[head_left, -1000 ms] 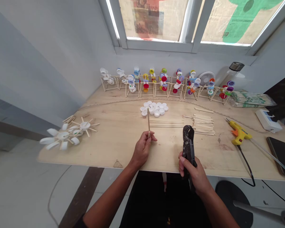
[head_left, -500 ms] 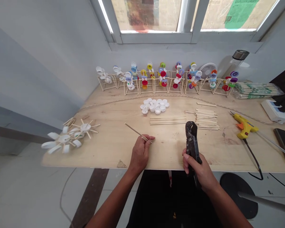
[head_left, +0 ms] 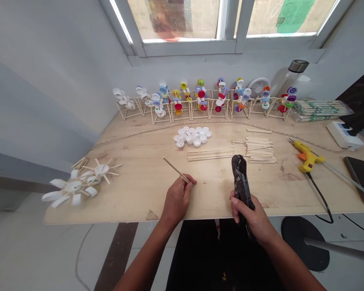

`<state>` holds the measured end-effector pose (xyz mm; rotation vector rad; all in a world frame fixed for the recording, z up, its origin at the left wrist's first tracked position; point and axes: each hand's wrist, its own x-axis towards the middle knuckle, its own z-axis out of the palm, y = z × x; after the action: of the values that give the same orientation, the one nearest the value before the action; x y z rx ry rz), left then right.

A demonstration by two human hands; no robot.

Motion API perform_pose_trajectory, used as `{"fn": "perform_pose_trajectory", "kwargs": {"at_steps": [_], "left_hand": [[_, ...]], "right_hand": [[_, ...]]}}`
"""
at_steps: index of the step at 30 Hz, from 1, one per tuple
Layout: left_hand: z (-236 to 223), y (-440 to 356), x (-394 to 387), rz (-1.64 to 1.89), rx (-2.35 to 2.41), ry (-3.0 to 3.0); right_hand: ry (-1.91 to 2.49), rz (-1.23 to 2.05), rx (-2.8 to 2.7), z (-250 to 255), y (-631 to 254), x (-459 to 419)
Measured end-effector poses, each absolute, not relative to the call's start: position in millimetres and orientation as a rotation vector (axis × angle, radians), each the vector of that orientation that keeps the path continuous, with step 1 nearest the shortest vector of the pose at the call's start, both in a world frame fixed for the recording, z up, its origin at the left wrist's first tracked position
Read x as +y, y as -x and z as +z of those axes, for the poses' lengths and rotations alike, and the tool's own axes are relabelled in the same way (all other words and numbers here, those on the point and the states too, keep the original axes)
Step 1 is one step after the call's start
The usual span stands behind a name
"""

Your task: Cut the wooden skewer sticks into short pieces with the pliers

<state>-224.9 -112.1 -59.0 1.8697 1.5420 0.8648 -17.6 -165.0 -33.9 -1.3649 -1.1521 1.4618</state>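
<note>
My left hand [head_left: 177, 198] is closed in a pinch on thin wooden sticks [head_left: 172, 165]. One long end points up and away to the left; the fingers hide how many there are. Upright in my right hand [head_left: 251, 214] is a black hand cutter [head_left: 241, 182], its rounded head upward and my fingers wrapped round its handles. The cutter and the sticks are apart. Beyond my hands lie a row of long wooden sticks [head_left: 210, 153], a pile of shorter sticks [head_left: 260, 149] and a cluster of white bottle caps [head_left: 192, 136].
Wheel pieces of white rings and sticks [head_left: 73, 187] lie at the left edge. Stick frames with coloured caps [head_left: 201, 103] line the back. At right are a yellow glue gun [head_left: 307, 156], a power strip [head_left: 345, 136], a phone [head_left: 360, 178] and bagged sticks [head_left: 321, 110].
The view has turned slightly to the right. In my left hand the sticks have shifted a little, with less showing near the fingertips. The cutter stays in my right hand.
</note>
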Motion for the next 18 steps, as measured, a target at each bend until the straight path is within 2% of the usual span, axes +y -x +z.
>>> {"fn": "perform_pose_trajectory", "kwargs": {"at_steps": [18], "left_hand": [[-48.1,219.6,-112.1,0.783,1.527,-1.866]], "right_hand": [[1.376,1.443,-1.148,-33.9,19.1,-167.4]]}}
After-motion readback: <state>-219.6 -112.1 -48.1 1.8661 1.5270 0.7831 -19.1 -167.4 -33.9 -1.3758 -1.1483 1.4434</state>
